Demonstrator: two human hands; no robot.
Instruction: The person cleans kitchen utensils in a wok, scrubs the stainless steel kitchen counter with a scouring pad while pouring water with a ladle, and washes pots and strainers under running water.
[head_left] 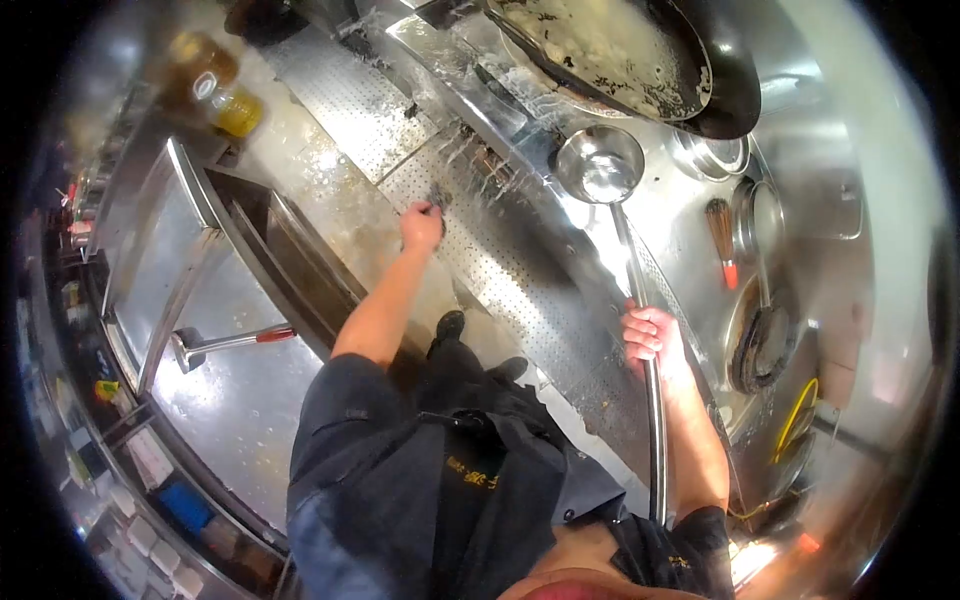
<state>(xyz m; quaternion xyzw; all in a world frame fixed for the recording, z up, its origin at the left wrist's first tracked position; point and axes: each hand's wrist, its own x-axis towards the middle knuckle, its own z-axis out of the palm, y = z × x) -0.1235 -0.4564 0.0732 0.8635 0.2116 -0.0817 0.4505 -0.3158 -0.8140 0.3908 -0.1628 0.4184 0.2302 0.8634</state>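
Note:
My right hand (650, 335) is wrapped round the long metal handle of a ladle (600, 165). The ladle's round bowl is up near the wok, and its handle runs down past my forearm. My left hand (421, 226) is stretched out over the perforated metal panel (500, 255), its fingers closed. A small dark thing shows at those fingers; its kind is unclear. Beyond the ladle, a large dark wok (610, 55) sits tilted, with whitish liquid and dark bits inside.
A bamboo-like brush (722, 240) with a red end lies among metal bowls (715, 155) at the right. On the left, a wooden-tipped metal tool (235, 340) lies on a steel counter (220, 420). A yellow container (238, 110) stands at the upper left.

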